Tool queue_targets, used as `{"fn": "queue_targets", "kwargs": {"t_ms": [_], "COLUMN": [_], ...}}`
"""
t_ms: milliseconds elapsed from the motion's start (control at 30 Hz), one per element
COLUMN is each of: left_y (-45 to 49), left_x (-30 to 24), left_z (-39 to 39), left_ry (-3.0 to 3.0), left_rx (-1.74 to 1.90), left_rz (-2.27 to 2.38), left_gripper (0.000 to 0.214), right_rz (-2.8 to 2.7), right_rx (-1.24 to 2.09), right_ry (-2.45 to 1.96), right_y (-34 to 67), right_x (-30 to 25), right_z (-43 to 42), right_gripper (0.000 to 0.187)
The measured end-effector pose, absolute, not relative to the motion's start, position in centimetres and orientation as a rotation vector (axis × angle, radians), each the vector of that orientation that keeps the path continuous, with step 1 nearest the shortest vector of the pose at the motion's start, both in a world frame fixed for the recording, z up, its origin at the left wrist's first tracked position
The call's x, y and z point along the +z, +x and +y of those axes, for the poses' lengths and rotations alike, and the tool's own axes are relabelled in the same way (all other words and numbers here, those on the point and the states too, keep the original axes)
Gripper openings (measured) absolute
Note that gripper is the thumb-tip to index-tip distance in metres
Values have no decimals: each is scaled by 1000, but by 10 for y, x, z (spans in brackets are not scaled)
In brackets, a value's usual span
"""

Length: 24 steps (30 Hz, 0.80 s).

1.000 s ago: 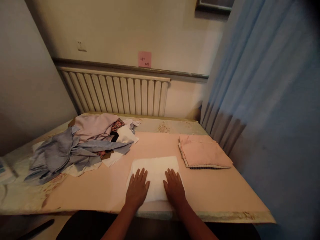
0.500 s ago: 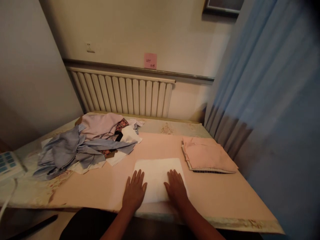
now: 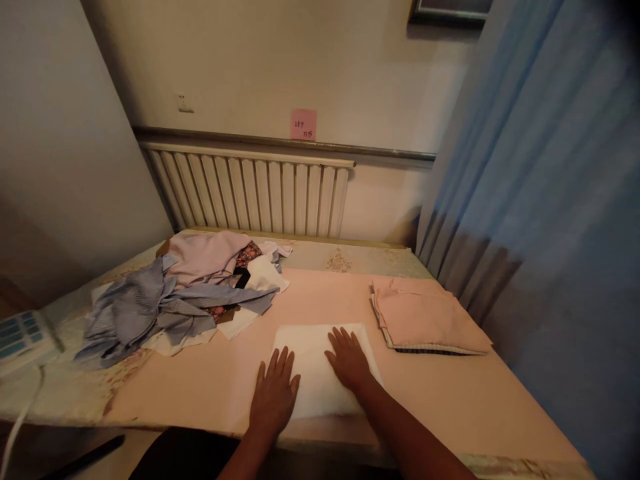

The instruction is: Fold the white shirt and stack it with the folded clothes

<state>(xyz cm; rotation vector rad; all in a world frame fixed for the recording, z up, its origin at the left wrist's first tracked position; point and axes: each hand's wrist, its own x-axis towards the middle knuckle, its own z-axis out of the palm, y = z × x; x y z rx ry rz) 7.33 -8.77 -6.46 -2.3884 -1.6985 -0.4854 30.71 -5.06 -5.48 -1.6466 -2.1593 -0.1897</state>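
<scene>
A white cloth (image 3: 320, 390), squarish and lying flat, sits near the front edge of the table on a pink cover (image 3: 210, 383). My left hand (image 3: 275, 390) rests flat over the cloth's left edge, fingers apart and pointing away from me. Farther up, toward the back right corner, my right hand (image 3: 349, 360) lies flat on the same cloth with its fingers spread. Neither hand grips anything. Parts of the cloth's sides are hidden under my hands and right forearm.
Crumpled fabric (image 3: 165, 293) in blue, pink, white and floral print is heaped at the left. A folded pink stack (image 3: 430, 317) lies at the right. A white device with blue keys (image 3: 23, 340) and a cord stands far left. A blue curtain (image 3: 540, 200) hangs along the right side.
My right hand has slid forward on the white cloth, toward its far edge. My left hand stays flat at the left edge. The view has shifted slightly.
</scene>
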Motion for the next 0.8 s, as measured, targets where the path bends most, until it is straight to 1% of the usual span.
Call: {"fn": "queue_targets", "kwargs": {"t_ms": [167,300,500,700,800], "left_y": [74,74,97,140,146], "left_x": [-67,-65,-48,-45,-52], "left_z": [-87,-86,-72,-47,-33], "left_ry": [-2401,-2410,-2359,-2563,-2644], "left_rx": [-476,-438,-334,-467,-461], "left_rz": [-1715,-1752,-1871,-1503,-1442], "left_gripper": [51,51,49,49,47], "right_rz": [-2044,-1960,-1937,-1963,-1980], "right_rx": [-274,-348,-374,-398,-403], "right_ry": [-1800,-1841,-1854,-1875,-1887], "right_y": [332,349,353,352,353], "right_x": [-69,-83,-83,-83,-83], "right_z": [-49,-53,-57,-56,-57], "right_gripper": [45,46,45,45,46]}}
